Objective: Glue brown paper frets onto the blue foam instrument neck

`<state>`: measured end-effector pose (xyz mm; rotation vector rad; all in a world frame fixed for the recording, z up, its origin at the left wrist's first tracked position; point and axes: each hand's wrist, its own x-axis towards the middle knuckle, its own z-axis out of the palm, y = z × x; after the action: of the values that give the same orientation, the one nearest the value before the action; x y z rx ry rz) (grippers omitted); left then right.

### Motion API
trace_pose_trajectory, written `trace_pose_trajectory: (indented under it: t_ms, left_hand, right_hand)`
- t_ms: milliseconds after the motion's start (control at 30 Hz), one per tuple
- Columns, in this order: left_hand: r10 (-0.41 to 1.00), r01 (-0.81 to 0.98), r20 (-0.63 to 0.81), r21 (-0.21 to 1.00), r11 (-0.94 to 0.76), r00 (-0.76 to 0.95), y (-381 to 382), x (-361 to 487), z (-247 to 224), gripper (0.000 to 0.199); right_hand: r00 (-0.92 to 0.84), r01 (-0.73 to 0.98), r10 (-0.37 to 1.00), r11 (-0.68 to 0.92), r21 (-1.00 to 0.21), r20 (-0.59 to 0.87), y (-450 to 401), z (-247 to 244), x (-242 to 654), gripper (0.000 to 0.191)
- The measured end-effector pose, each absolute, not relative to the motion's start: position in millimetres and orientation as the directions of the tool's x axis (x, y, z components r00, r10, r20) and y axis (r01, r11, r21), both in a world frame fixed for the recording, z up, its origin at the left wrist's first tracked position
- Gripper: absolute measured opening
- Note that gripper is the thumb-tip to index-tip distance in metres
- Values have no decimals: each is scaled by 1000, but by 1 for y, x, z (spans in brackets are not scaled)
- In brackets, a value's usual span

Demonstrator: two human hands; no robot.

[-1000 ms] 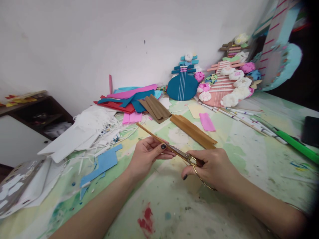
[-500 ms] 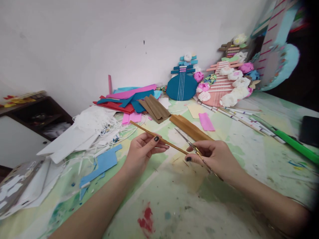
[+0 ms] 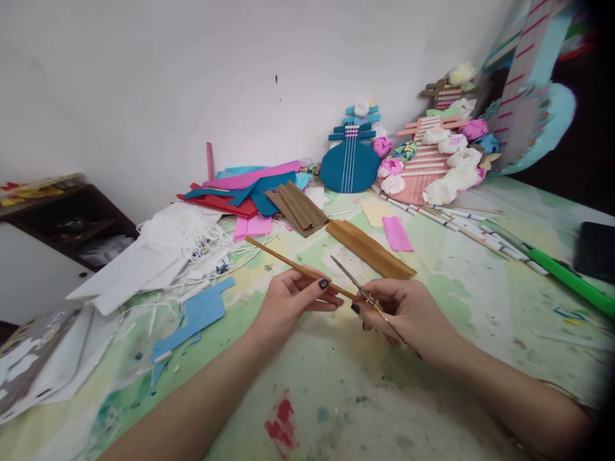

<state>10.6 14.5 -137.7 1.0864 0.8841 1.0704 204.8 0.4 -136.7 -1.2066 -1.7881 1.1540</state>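
Note:
A thin brown paper strip [image 3: 273, 254] slants down to the right across the middle of the view. My left hand [image 3: 295, 298] pinches it between thumb and fingers, partway along. The strip's right end meets the fingertips of my right hand [image 3: 401, 310], which also holds a pair of scissors [image 3: 353, 276], blades pointing up and left. Behind my right hand a folded orange-brown crepe paper [image 3: 368, 248] lies on the table, and a darker brown crepe piece [image 3: 298, 208] is farther back.
White boards and shredded paper [image 3: 177, 237] and a blue scrap [image 3: 202, 314] lie at left. Coloured sheets [image 3: 250, 189] and flower-decorated instrument shapes [image 3: 350, 168] line the back. Striped sticks [image 3: 456, 224], a green tool [image 3: 567, 278] and a black phone [image 3: 596, 250] are at right.
My left hand has moved right, closer to my right hand, and sits farther along the strip. My right hand and the scissors have shifted slightly left.

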Motion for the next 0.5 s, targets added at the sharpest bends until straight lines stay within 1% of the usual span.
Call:
trace_pose_trajectory:
  t_ms: [167, 233, 300, 400, 500]
  left_hand:
    - [933, -202, -91, 965, 169, 347, 14, 13, -141, 23]
    - [938, -217, -87, 962, 166, 334, 15, 12, -140, 21]
    - [956, -238, -75, 960, 146, 282, 18, 8, -136, 20]
    - [982, -274, -46, 957, 96, 184, 22, 2, -129, 19]
    - [993, -304, -17, 951, 53, 120, 25, -4, -125, 18]
  right_hand:
    - [-362, 359, 927, 233, -904, 95, 0, -140, 204, 16]
    - [-372, 348, 924, 225, -910, 87, 2, -139, 205, 18]
    - [-338, 385, 937, 222, -896, 87, 4, -136, 208, 24]
    - [-279, 520, 946, 291, -803, 162, 7, -131, 212, 29]
    - [-297, 628, 922, 385, -676, 249, 8, -130, 214, 33]
